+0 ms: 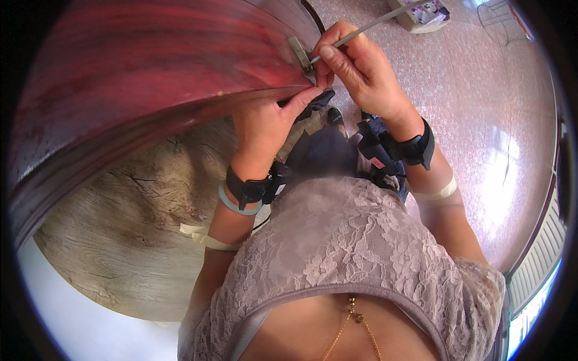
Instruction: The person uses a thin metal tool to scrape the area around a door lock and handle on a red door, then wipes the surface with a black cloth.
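Note:
Between the thumb and fingers of my right hand [356,67] is a thin grey rod or cable [384,19]. Its pale tip meets a small pale fitting [299,50] at the corner of a glossy red tabletop or panel [180,49]. My left hand [266,122] lies along the near edge of this panel, its thumb reaching to the corner beside my right fingertips. The other left fingers are mostly hidden, and a firm grip cannot be made out. Dark cloth or a similar soft black thing [316,106] shows just below the corner.
Below the panel is a round wood-grain surface [135,234]. A box with a printed purple pack [422,18] stands on the shiny patterned floor [474,104], near a wire rack [499,22]. A dark curved bar [314,13] rises beyond the fitting. My shoe [335,116] is underneath.

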A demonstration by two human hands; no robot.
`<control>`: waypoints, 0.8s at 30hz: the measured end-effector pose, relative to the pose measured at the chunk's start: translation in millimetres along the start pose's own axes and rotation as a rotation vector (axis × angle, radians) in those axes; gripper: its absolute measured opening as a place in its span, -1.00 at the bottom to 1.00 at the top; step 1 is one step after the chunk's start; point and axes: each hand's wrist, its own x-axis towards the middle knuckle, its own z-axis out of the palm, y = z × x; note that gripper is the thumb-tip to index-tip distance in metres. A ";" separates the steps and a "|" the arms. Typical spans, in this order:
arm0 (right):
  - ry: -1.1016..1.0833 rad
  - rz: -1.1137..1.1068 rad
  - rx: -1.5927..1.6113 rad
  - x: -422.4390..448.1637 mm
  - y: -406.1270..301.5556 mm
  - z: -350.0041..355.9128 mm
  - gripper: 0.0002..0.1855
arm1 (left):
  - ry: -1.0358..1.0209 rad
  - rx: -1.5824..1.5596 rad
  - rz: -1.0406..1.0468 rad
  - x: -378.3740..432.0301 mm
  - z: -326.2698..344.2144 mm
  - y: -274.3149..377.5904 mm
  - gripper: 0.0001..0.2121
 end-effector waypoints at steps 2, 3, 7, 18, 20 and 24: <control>0.037 -0.014 -0.016 1.3 0.9 1.2 -0.86 | 0.014 0.004 0.007 1.6 -1.7 3.7 -0.70; 0.035 -0.015 -0.016 1.0 1.0 0.7 -0.86 | 0.030 0.006 0.017 2.6 -2.6 4.5 -0.70; 0.000 -0.017 -0.004 -0.2 1.8 1.1 -0.86 | -0.002 0.085 0.015 -1.2 -0.1 -4.2 -0.71; 0.009 -0.002 0.153 3.1 5.9 -0.2 -0.84 | 0.071 0.075 0.039 -0.1 1.1 -5.3 -0.70; -0.013 0.030 0.080 -1.3 7.3 -4.1 -0.83 | 0.043 0.078 0.030 -1.5 1.0 -5.9 -0.69; -0.042 0.034 0.112 -6.2 7.6 -2.0 -0.81 | -0.083 -0.001 -0.098 -4.7 -3.8 0.7 -0.66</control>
